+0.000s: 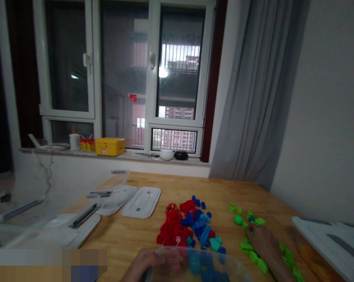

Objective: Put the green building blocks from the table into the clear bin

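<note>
My left hand is wrapped round the far left side of a clear plastic bin, its fingers showing through the wall. Blue pieces and a teal ball are visible in or through the bin. On the right, my right hand reaches down among green toy blocks, fingers curled together; what they hold, if anything, is hidden. A green egg-shaped piece lies just beyond its fingertips. Beyond the bin are a heap of red blocks with a round red piece and a heap of blue blocks.
White lids and clear bins with grey handles stand along the table's left side. At the right edge lie white panels. A yellow box and two small pots sit on the windowsill behind the wooden table.
</note>
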`<action>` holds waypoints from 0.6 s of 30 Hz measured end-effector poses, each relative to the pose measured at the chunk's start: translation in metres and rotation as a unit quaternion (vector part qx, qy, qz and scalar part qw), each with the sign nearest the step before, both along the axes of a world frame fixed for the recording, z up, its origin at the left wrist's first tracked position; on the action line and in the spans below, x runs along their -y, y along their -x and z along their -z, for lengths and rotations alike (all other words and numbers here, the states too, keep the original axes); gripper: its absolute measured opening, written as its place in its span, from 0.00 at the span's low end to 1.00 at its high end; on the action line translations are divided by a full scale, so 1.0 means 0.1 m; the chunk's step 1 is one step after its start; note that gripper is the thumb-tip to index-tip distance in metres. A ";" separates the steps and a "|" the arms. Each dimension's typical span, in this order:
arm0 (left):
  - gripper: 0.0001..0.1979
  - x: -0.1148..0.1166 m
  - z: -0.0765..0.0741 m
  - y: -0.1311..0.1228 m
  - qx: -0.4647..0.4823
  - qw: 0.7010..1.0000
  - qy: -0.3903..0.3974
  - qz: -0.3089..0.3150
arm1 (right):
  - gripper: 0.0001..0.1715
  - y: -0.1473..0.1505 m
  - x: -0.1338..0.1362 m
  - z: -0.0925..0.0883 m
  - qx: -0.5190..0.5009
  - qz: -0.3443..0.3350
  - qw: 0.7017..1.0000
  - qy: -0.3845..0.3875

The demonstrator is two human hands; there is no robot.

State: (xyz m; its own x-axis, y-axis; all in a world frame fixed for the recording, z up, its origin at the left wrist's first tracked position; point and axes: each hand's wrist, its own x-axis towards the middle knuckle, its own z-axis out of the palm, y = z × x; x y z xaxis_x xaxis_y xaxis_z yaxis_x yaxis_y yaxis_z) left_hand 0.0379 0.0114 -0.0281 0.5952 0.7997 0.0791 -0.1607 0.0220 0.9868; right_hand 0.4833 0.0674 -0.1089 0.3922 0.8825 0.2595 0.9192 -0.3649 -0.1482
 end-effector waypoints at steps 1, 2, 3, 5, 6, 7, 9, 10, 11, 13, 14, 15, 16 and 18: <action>0.20 -0.02 0.03 0.00 0.009 1.000 0.008 0.005 | 0.23 0.01 0.00 -0.01 0.000 0.000 1.000 0.001; 0.20 -0.04 0.05 0.00 0.017 1.000 0.015 0.009 | 0.23 0.01 0.01 -0.02 0.000 -0.001 1.000 0.002; 0.20 -0.05 0.08 0.01 0.022 0.999 0.022 0.016 | 0.23 0.02 0.02 -0.03 0.001 -0.002 1.000 0.002; 0.20 -0.05 0.10 0.02 0.038 0.998 0.032 0.023 | 0.22 0.03 0.03 -0.05 0.002 -0.004 1.000 0.004; 0.20 -0.05 0.09 0.02 0.046 0.998 0.035 0.023 | 0.22 0.03 0.03 -0.06 0.003 -0.004 1.000 0.005; 0.20 -0.03 0.07 0.02 0.050 0.998 0.036 0.023 | 0.22 0.04 0.03 -0.07 0.004 -0.005 1.000 0.006; 0.21 -0.01 0.01 0.02 0.046 0.998 0.031 0.020 | 0.21 0.04 0.04 -0.08 0.008 -0.005 1.000 0.006; 0.21 0.01 -0.02 0.01 0.035 0.999 0.024 0.016 | 0.21 0.04 0.04 -0.08 0.009 -0.006 1.000 0.006; 0.21 0.02 -0.05 0.01 0.021 1.000 0.018 0.013 | 0.21 0.04 0.04 -0.07 0.011 -0.006 1.000 0.005; 0.21 0.03 -0.09 0.02 -0.003 1.000 0.011 -0.001 | 0.21 0.04 0.04 -0.06 0.015 -0.005 1.000 0.005; 0.20 0.04 -0.09 0.03 -0.011 1.000 0.010 -0.009 | 0.22 0.04 0.03 -0.06 0.017 -0.005 1.000 0.006; 0.20 0.05 -0.09 0.04 -0.016 1.000 0.012 -0.015 | 0.22 0.04 0.03 -0.05 0.019 -0.007 1.000 0.007; 0.20 0.05 -0.09 0.05 -0.018 1.000 0.014 -0.021 | 0.22 0.03 0.02 -0.04 0.022 -0.009 1.000 0.007; 0.21 0.07 -0.09 0.05 -0.016 0.999 0.015 -0.028 | 0.21 0.01 0.00 -0.03 0.027 -0.015 0.999 0.007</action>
State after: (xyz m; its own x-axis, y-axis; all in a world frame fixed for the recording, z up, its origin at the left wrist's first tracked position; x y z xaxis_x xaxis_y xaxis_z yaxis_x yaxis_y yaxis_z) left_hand 0.0326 0.0044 -0.0192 0.5510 0.8337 0.0369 -0.1311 0.0428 0.9904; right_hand 0.4819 0.0669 -0.1059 0.3505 0.8974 0.2679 0.9365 -0.3381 -0.0928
